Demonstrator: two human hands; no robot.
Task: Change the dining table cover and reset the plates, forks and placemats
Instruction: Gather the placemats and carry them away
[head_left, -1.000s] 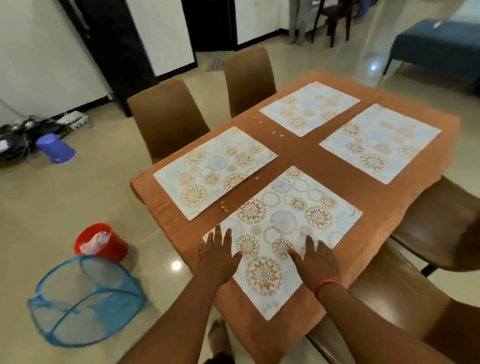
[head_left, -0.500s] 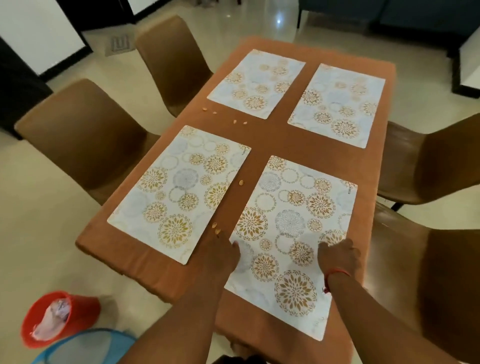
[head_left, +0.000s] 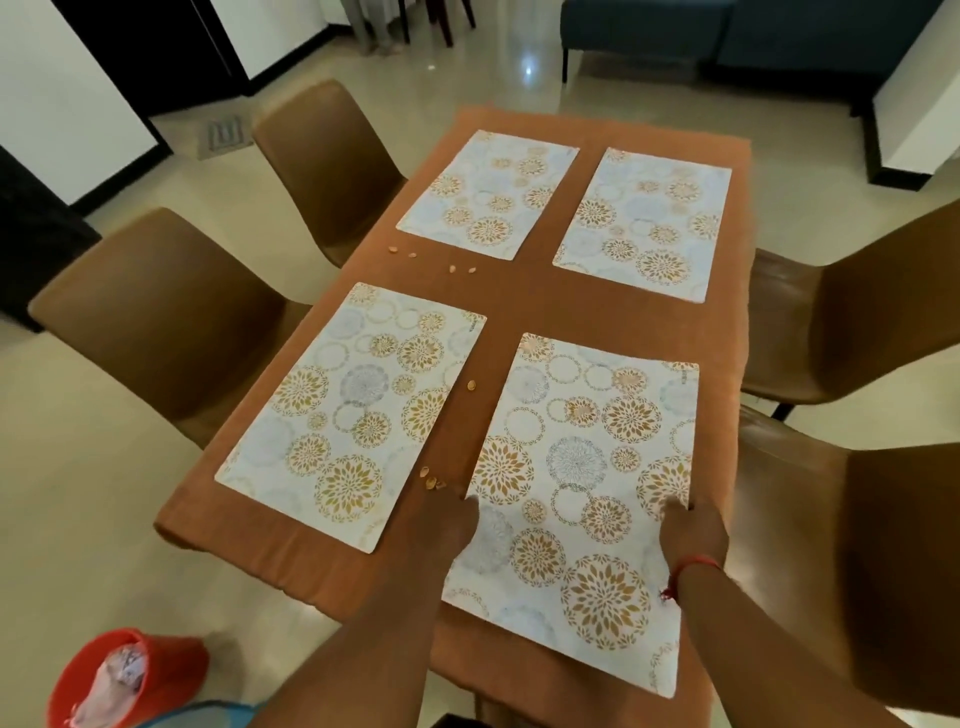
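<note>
An orange-brown table cover (head_left: 524, 306) lies over the dining table and carries four white placemats with gold flower circles. Both hands are at the near right placemat (head_left: 582, 467). My left hand (head_left: 449, 525) grips its left edge and my right hand (head_left: 693, 530), with a red thread at the wrist, grips its right edge. The near left placemat (head_left: 358, 410), far left placemat (head_left: 488, 192) and far right placemat (head_left: 649, 223) lie flat and untouched. No plates or forks are in view.
Small seed shells (head_left: 434, 478) lie on the cover by my left hand, more (head_left: 462, 268) mid-table. Brown chairs stand at the left (head_left: 156, 322), far left (head_left: 322, 156), right (head_left: 857, 322) and near right (head_left: 857, 545). A red bucket (head_left: 171, 665) sits on the floor.
My hands went from lying flat near the placemat's front middle to its left and right edges. My view swung to look straight along the table.
</note>
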